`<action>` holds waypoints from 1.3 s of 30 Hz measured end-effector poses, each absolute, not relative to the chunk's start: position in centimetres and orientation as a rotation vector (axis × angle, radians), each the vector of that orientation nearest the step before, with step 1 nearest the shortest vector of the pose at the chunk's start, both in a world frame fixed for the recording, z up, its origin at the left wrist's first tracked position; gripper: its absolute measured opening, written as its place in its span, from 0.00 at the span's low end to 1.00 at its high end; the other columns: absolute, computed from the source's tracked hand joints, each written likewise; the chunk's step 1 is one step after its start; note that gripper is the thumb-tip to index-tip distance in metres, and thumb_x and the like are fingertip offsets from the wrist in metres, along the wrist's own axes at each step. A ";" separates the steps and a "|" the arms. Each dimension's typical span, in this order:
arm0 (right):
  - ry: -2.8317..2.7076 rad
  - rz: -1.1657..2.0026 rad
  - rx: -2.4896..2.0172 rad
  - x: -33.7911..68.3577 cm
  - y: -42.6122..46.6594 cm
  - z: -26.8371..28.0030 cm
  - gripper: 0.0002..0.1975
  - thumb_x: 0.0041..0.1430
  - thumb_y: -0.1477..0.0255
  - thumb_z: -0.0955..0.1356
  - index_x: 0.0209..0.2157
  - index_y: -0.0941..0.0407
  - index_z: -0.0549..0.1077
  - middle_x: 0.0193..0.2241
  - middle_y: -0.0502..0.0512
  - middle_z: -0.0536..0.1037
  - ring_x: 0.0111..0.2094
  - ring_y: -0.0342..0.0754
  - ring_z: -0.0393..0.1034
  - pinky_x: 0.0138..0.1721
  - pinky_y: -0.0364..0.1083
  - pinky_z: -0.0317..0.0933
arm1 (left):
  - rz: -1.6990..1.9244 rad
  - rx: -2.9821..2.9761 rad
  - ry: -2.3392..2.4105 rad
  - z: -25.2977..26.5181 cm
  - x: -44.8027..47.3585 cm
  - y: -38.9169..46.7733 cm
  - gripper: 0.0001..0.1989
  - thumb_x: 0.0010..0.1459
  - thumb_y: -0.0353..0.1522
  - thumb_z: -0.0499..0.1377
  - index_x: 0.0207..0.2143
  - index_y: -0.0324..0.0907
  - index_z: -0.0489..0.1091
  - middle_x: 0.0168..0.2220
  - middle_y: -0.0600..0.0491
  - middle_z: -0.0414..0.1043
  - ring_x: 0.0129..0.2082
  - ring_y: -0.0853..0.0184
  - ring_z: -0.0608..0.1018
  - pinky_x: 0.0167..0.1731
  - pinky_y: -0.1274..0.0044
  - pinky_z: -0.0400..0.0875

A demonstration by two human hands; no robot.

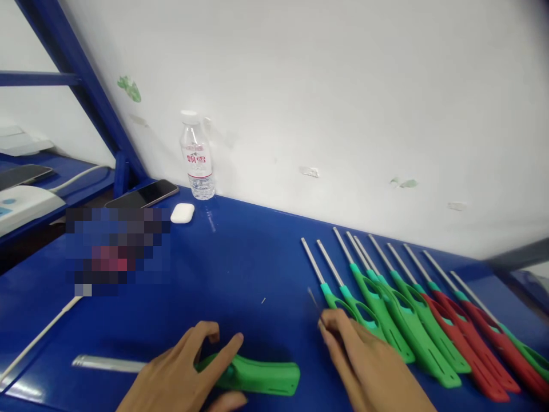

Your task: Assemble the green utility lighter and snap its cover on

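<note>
My left hand lies over a green long-nosed lighter at the front of the blue table. Its fingers curl round the lighter's handle, which is partly hidden beneath them. The lighter's metal tube points left. My right hand is closed, with a thin, slightly blurred pointed metal tool pinched between its fingertips. Beside that hand lies a row of long-nosed lighters, some green and some red, tubes toward the wall. A tiny metal pin rests between my hands.
At the back left of the blue table stand a water bottle, a white earbud case and a phone. A pixelated patch hides something at left. A white cable runs there. The white wall bounds the table's far edge.
</note>
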State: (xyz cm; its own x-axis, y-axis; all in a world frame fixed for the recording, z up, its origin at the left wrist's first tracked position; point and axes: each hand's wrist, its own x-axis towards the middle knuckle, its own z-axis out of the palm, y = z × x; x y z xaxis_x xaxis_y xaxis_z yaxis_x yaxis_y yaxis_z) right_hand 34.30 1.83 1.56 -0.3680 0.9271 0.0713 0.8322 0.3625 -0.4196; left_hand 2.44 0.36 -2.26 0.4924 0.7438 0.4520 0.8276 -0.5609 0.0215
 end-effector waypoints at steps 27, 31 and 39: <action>-2.280 0.936 -1.408 30.4 9.1 3.2 0.06 0.73 0.70 0.69 0.37 0.51 0.76 0.33 0.45 0.73 0.31 0.43 0.70 0.34 0.43 0.58 | -0.957 -2.688 -1.361 -2.9 5.4 1.0 0.19 0.69 0.24 0.55 0.58 0.50 0.73 0.49 0.48 0.75 0.52 0.62 0.76 0.46 0.70 0.78; -2.292 0.877 -1.420 31.9 7.2 3.7 0.07 0.75 0.68 0.66 0.40 0.51 0.74 0.36 0.46 0.73 0.34 0.46 0.72 0.36 0.45 0.59 | -0.952 -2.678 -1.370 -3.1 5.9 1.4 0.21 0.68 0.23 0.58 0.60 0.48 0.71 0.51 0.47 0.72 0.54 0.61 0.74 0.46 0.69 0.78; -2.421 0.657 -1.352 32.2 5.3 1.6 0.15 0.79 0.64 0.57 0.44 0.51 0.72 0.38 0.49 0.73 0.30 0.47 0.74 0.31 0.47 0.61 | -0.944 -2.715 -1.338 -3.2 6.1 1.6 0.23 0.66 0.20 0.58 0.61 0.44 0.70 0.52 0.45 0.69 0.56 0.61 0.71 0.48 0.67 0.76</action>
State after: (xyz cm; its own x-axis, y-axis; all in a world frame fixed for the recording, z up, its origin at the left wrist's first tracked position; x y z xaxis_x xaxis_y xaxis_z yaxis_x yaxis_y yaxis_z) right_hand 32.23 5.34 1.58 -0.5173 0.8553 0.0305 0.7227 0.4556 -0.5197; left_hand 6.15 1.58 -3.23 0.4668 0.7312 0.4975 0.7138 -0.6436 0.2762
